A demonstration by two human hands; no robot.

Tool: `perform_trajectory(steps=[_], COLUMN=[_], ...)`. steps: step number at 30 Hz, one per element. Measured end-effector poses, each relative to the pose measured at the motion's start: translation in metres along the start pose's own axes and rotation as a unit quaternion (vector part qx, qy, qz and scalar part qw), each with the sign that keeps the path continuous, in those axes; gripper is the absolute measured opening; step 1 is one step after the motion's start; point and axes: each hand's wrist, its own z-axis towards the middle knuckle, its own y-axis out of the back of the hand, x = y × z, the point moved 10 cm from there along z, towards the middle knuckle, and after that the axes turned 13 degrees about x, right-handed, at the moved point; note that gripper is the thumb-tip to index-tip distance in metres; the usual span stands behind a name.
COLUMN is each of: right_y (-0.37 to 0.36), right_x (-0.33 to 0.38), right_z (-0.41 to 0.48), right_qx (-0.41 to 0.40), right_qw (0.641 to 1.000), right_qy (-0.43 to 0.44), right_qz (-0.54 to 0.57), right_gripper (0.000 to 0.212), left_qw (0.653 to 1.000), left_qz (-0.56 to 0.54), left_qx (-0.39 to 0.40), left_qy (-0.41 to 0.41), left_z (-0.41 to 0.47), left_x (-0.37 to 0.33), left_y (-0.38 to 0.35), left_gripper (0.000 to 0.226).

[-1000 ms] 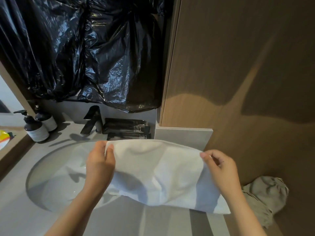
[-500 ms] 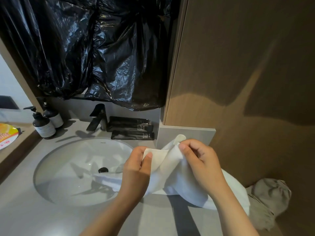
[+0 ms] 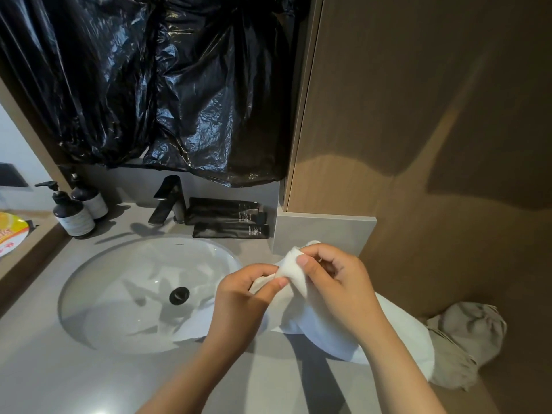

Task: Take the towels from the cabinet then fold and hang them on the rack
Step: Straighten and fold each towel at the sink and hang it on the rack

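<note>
White towel (image 3: 334, 321), stretched wide a second ago, now doubled over the counter (image 3: 74, 380); left hand (image 3: 242, 303) and right hand (image 3: 337, 285) pinch its corners together. First fold judged made; hanging outstanding.

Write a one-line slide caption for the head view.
Left hand and right hand pinch a bunched white towel over the grey counter beside the sink; a crumpled grey cloth lies at right.

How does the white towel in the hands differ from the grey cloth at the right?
The white towel is bright white; the grey cloth is dull grey-beige. The towel is pinched at its top by the left hand and right hand; the cloth lies bunched, touched by neither. Both are soft fabric.
</note>
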Motion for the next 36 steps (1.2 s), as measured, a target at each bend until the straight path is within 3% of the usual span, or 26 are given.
perform_trajectory(steps=[10, 17, 21, 27, 33, 36], right_y=[0.006, 0.038, 0.04, 0.047, 0.083, 0.09], right_x=[-0.057, -0.058, -0.067, -0.079, -0.023, 0.025], right_z=[-0.018, -0.023, -0.027, -0.038, -0.037, -0.026], right_qx=[0.051, -0.001, 0.027, -0.01, -0.152, -0.163], right_qw=[0.996, 0.998, 0.995, 0.995, 0.975, 0.968], right_qy=[-0.063, -0.041, -0.062, -0.073, 0.024, 0.101], right_qz=[-0.036, -0.052, -0.071, -0.074, -0.161, -0.164], right_gripper=[0.022, 0.023, 0.019, 0.027, 0.02, 0.014], left_qw=[1.0, 0.999, 0.999, 0.999, 0.998, 0.997], left_qz=[0.004, 0.031, 0.023, 0.033, 0.043, 0.056], left_qx=[-0.017, -0.012, -0.034, -0.035, -0.044, -0.056], left_qy=[-0.005, -0.021, -0.015, -0.006, 0.008, 0.028], left_z=[0.01, 0.017, 0.018, 0.021, 0.021, 0.025], left_x=[-0.003, -0.007, -0.004, -0.004, -0.003, 0.002], left_y=[0.021, 0.029, 0.033, 0.036, 0.04, 0.046], left_gripper=[0.026, 0.021, 0.019, 0.016, 0.011, 0.006])
